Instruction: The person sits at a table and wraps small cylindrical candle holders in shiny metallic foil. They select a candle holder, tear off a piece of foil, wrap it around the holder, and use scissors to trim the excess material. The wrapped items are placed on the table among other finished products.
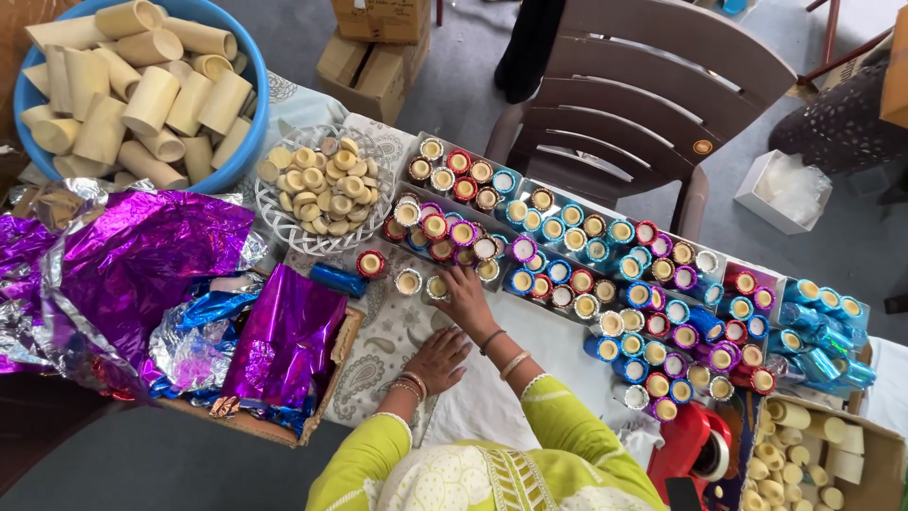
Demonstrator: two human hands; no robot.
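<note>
neither grip holds anything: the right hand (pixel 465 295) rests fingertips on a small foil-wrapped tube (pixel 437 287) on the desk (pixel 530 331), the left hand (pixel 437 357) lies flat nearby. a careless nudge could topple the packed rows of tubes (pixel 605 260) just beside it.

Two brown cardboard boxes (pixel 371 47) stacked on the floor beyond the bench, small white open carton (pixel 783 189) on the floor beside the chair, open cardboard box (pixel 884 449) of cream tubes at the right edge

Bright, even daylight; sharp focus, wide-angle bending at edges.
</note>
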